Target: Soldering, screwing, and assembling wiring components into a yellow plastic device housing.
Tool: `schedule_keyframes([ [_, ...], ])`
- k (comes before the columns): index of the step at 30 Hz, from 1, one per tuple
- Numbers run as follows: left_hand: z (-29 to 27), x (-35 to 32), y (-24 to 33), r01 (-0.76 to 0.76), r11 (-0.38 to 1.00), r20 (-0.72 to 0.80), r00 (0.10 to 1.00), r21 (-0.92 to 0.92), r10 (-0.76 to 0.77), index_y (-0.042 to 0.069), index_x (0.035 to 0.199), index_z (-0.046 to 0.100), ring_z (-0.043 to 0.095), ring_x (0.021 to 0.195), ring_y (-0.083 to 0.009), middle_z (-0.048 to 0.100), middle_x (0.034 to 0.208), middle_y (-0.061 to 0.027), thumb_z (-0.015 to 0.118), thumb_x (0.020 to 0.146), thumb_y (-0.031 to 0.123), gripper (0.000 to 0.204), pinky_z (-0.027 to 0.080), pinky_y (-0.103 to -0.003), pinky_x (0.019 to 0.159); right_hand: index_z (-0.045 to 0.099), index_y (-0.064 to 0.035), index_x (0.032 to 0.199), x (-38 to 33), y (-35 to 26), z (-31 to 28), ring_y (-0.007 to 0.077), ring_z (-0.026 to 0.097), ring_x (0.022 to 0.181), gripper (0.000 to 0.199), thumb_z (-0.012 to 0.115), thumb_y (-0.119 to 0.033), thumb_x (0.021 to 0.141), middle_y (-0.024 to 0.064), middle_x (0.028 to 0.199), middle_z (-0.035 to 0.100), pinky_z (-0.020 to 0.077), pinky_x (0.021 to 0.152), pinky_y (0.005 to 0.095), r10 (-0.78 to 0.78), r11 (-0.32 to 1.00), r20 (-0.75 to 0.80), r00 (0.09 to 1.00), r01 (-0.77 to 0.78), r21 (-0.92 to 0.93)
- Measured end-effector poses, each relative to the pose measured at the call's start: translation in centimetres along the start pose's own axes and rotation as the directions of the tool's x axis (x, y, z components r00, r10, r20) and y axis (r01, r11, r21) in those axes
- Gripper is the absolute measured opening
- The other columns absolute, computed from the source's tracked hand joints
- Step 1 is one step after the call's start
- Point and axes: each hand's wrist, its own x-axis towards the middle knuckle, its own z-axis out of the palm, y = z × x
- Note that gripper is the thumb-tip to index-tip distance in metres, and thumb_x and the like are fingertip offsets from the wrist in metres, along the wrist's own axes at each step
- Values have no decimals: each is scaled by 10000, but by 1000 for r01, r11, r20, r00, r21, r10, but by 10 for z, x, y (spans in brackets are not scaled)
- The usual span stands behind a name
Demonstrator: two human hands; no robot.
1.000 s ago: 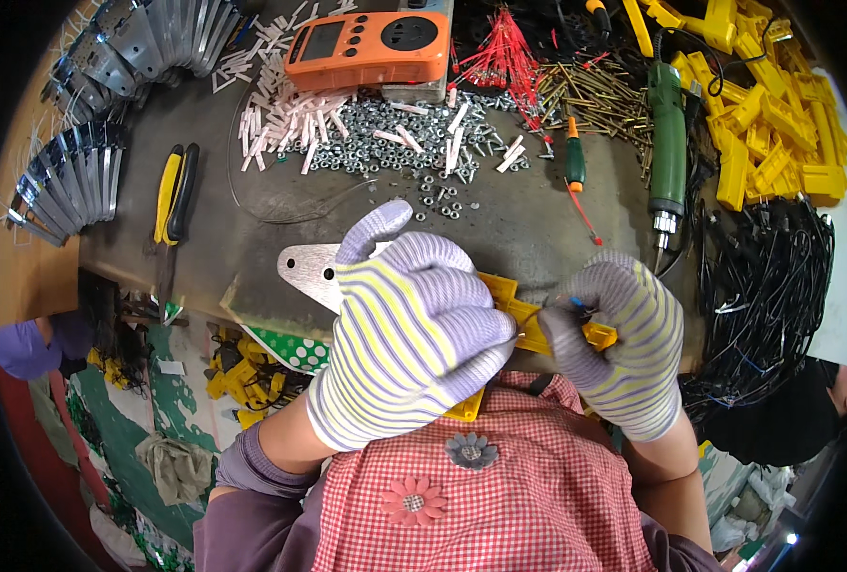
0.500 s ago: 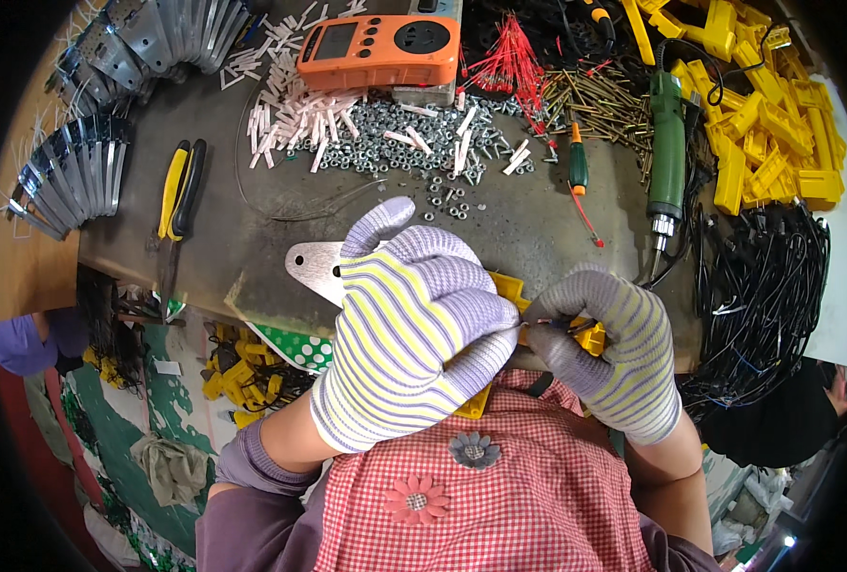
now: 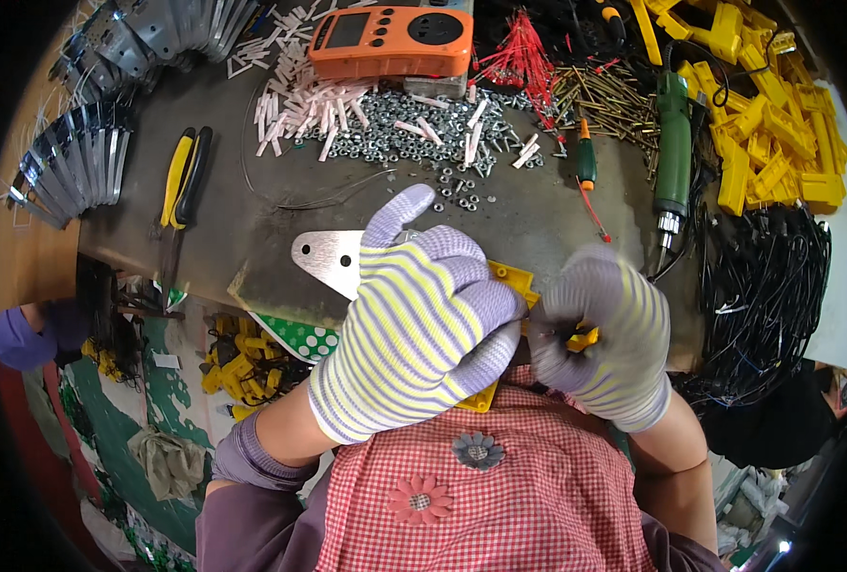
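At near edge of bench (image 3: pixel 233 229), noted gloved left hand (image 3: pixel 423 324) lying over yellow plastic housing (image 3: pixel 513 278), hiding most of it; could make out only upper part between both hands and lower corner beneath left thumb; saw left thumb and forefinger pressed together, other fingers bent, little finger raised apart; cannot identify anything pinched there; found right hand (image 3: pixel 619 334) just beside, motion-blurred, with fingers curled toward thumb and yellow visible through the gap; cannot tell state of right fingertips, meeting or apart, or what, if anything, is held; traced pale metal plate (image 3: pixel 326 259) out from under left hand, with two dark holes, far end covered; cannot tell whether joined to housing; farther back, logged loose nuts (image 3: pixel 466 195), heaped too densely to count; at right, black cables (image 3: pixel 762 296), hard to separate; at upper left, metal brackets (image 3: pixel 132 38), cut off by frame.
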Motion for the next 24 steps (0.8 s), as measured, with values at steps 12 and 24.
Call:
schedule_keyframes([
  [12,7,-9,-6,-20,999,-77,997,-48,17,156,839,723,646,938,-186,664,848,20,799,698,165,160,313,-530,1144,623,-106,878,2,4,4,301,573,660,233,773,-123,701,64,694,580,451,623,413,-352,877,-60,934,306,-370],
  [24,-1,-41,-5,53,986,-112,993,157,-35,145,854,706,616,875,-238,653,842,-2,828,658,169,232,404,-467,979,660,-137,781,0,7,-9,258,592,667,270,845,-271,636,26,723,597,456,631,382,-392,884,54,918,392,-253],
])
